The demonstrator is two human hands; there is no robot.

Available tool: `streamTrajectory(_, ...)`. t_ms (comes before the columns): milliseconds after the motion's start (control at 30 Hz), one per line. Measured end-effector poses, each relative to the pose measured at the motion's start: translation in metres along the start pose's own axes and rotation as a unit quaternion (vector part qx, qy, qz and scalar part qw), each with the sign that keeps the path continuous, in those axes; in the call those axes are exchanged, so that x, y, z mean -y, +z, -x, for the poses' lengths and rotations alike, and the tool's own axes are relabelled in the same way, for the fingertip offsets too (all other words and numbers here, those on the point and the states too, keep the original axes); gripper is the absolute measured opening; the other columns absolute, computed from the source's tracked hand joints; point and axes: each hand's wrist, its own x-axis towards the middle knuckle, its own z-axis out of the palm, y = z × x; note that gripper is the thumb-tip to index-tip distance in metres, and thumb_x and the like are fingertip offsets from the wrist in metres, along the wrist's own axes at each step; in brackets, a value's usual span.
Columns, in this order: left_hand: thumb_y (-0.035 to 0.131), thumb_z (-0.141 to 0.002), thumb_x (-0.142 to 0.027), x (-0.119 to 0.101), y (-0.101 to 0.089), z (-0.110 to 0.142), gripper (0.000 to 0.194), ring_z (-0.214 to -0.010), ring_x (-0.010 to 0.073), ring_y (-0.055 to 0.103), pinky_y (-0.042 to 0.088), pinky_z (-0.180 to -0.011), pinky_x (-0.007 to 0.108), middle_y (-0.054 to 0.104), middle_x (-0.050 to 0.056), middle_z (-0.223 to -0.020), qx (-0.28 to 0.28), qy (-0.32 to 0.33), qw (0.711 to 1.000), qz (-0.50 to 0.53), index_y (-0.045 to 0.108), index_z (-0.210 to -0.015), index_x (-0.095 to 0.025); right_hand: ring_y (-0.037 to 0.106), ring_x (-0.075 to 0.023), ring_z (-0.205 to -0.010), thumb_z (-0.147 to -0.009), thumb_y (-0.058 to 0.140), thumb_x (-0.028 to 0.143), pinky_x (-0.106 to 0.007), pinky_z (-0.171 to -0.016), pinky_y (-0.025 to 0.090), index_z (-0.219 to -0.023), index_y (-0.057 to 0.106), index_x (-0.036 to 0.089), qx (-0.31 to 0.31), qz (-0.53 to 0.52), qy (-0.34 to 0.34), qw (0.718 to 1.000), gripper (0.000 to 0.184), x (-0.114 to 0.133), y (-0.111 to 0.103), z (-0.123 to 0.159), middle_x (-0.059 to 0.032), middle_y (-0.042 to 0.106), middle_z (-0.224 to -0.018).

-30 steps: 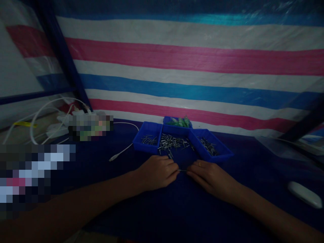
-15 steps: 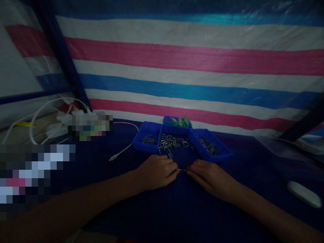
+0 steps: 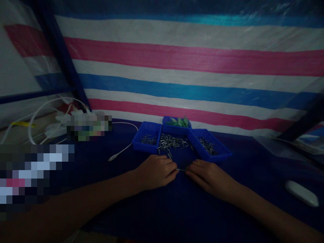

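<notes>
A thin metal pin (image 3: 181,170) lies level between my two hands, just above or on the dark blue tabletop. My left hand (image 3: 159,171) pinches its left end between thumb and fingers. At its right end, my right hand (image 3: 204,173), with a ring on one finger, pinches it too. Only the short middle stretch of the pin shows; my fingertips cover both ends. Beyond my hands a loose heap of similar metal pins (image 3: 172,141) is spread on the table. Their exact kind is too small and dark to tell.
Around the heap stand a left blue tray (image 3: 145,147) and a right blue tray (image 3: 222,156), both with metal pins, and a back blue tray (image 3: 174,128) with green bags (image 3: 181,122). A white cable (image 3: 121,153) lies left, a white oval object (image 3: 301,193) right.
Both hands keep their pinch on the pin and have hardly moved. The whole view has shifted very slightly; the trays and heap look the same.
</notes>
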Motion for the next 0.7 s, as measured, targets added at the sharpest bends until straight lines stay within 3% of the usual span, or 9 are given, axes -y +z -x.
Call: streamTrajectory(700, 0.042, -0.088, -0.026, -0.001, -0.0008, -0.0007, 0.022, -0.064, 0.0138, 0.054, 0.041, -0.06, 0.025, 0.059, 0.0, -0.068, 0.008, -0.006, 1.0, 0.0, 0.057, -0.076, -0.015, 0.053, -0.0144, -0.069, -0.092, 0.037, 0.023, -0.027, -0.064, 0.042, -0.084, 0.058, 0.016, 0.004, -0.002, 0.001, 1.0, 0.024, -0.0007, 0.0007, -0.0002, -0.0035, 0.056, -0.075)
